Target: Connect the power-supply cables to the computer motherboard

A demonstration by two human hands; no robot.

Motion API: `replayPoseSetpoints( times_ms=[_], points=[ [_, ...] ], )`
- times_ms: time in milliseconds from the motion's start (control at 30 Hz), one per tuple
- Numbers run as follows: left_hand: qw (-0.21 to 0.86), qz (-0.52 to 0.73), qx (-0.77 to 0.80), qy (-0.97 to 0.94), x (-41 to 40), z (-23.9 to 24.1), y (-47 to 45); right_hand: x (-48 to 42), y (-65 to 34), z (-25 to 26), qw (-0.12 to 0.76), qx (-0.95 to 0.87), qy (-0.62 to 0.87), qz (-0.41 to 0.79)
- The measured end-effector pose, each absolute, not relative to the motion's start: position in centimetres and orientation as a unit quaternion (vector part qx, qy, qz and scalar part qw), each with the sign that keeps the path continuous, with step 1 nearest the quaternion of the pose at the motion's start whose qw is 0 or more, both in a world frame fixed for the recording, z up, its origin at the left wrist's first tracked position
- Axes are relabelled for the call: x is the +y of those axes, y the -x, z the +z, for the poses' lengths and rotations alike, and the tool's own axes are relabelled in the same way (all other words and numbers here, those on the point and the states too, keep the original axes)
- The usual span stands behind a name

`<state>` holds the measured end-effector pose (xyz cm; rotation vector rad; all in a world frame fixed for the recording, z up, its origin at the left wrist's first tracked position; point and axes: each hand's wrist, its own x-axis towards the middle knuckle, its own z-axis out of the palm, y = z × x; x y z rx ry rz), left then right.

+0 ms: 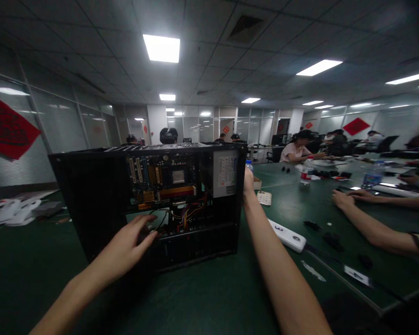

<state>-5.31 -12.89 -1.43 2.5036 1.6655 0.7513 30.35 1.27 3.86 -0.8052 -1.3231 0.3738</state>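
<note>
An open black computer case (101, 186) stands upright on the green table with its inside facing me. Inside it show a motherboard (177, 177), a labelled power supply (225, 174) and a bundle of coloured cables (185, 216). My left hand (136, 237) reaches into the lower left of the case, fingers curled round a thin dark cable (165, 217); part of its grip is dark and blurred. My right hand (248, 182) grips the right edge of the case, its fingertips hidden behind it.
On the right lie a white power strip (288, 236), a patterned phone-like item (264, 198) and small black parts (331, 240). A bottle (306, 170) stands farther back. A co-worker's hands (349, 197) rest at the right. White pieces (17, 211) lie at the left.
</note>
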Motion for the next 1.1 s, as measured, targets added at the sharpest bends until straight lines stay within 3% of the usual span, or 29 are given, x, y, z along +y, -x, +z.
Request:
replayPoseSetpoints(
  times_ms=[133,267,367,533,667,733,867,1100],
  points=[
    [0.122,0.077,0.523,-0.84,-10.5,2.3,4.0,-2.3,-29.9,6.5,0.844,-0.455,0.274,0.077],
    [0.148,0.0,0.504,-0.851,-8.1,3.2,2.7,-8.8,-27.2,8.6,0.844,-0.487,0.218,-0.055],
    [0.142,0.01,0.471,-0.871,-7.0,2.5,2.5,-11.8,-24.3,9.1,0.714,-0.67,0.203,-0.006],
    [0.134,0.079,0.406,-0.9,-7.2,2.2,3.2,-10.1,-20.1,7.1,0.345,-0.902,0.249,0.07],
    [0.112,0.125,0.422,-0.891,-8.0,3.4,4.0,-7.0,-17.7,3.6,0.249,-0.925,0.261,0.116],
    [0.091,0.148,0.41,-0.895,-8.3,3.9,4.4,-5.9,-16.8,2.0,0.243,-0.923,0.26,0.149],
    [0.057,0.2,0.402,-0.892,-8.5,4.2,4.9,-4.3,-15.9,0.0,0.318,-0.892,0.212,0.242],
    [0.176,0.298,0.391,-0.853,-8.1,3.5,4.9,-3.4,-16.2,0.0,0.37,-0.827,0.21,0.368]
  ],
)
